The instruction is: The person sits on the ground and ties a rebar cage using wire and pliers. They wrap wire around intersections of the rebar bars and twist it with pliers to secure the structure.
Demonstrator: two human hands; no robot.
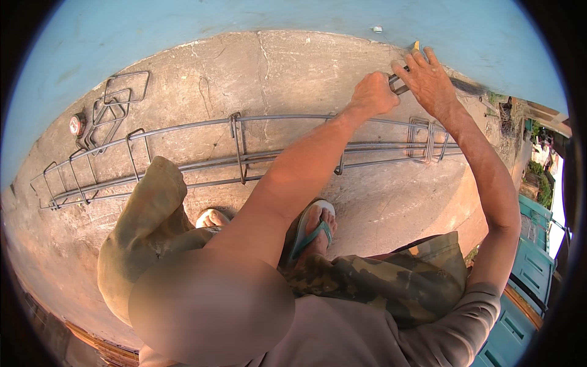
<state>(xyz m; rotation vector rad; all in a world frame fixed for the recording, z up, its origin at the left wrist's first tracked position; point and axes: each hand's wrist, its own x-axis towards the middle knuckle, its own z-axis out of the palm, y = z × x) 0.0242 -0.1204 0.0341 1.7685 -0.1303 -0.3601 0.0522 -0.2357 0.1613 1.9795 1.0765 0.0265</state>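
Observation:
My left hand (374, 95) is closed in a fist around one end of a short dark metal piece (399, 81), at the far right near the blue wall. My right hand (429, 82) lies over the other end, with its fingers bent round it. Most of the piece is hidden by the hands, so its exact kind does not show. A small yellowish tip (416, 45) shows just beyond my right fingers. Below my hands a long steel rebar cage (269, 156) lies across the concrete floor, its bars passing through several rectangular stirrups.
Loose bent stirrups (126, 92) lie at the far left, next to a small round dark object (77, 125) with a red and white centre. The blue wall (293, 13) curves along the far side. Teal panels (531, 272) stand at right. My sandalled foot (317, 229) is close to the cage.

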